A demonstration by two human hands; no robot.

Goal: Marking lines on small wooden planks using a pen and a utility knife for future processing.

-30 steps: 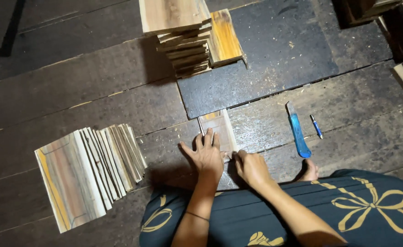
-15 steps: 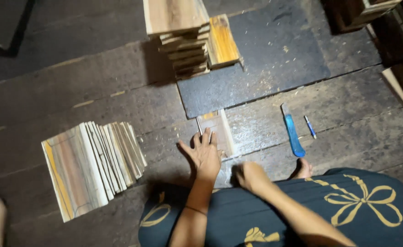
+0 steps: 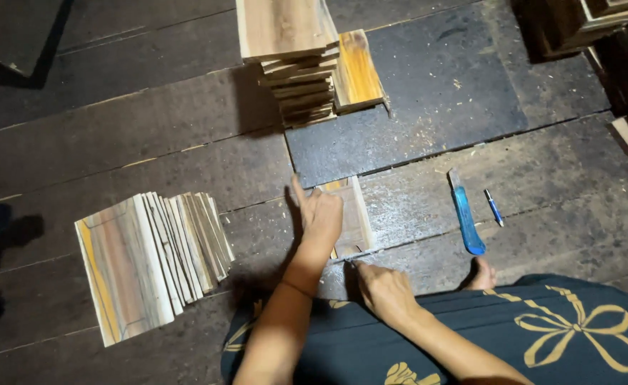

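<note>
A small wooden board [image 3: 355, 214] lies flat on the dark plank floor in front of me. My left hand [image 3: 320, 212] rests palm down on its left part, fingers spread. Just below the board's near edge is my right hand [image 3: 381, 287], its fingers curled; whether it holds anything is hidden. A row of similar thin boards [image 3: 150, 257] leans fanned out at my left. Another stack of boards [image 3: 301, 57] stands at the far centre.
A blue-handled cutter [image 3: 465, 214] and a small blue pen [image 3: 493, 207] lie on the floor to the right. My bare toes [image 3: 482, 274] show beside my dark skirt with yellow pattern [image 3: 563, 331]. Dark wooden pieces [image 3: 585, 28] sit at the far right.
My left hand has slid forward onto the board. My right hand has drawn back a little toward my lap. The view has shifted slightly to the left.
</note>
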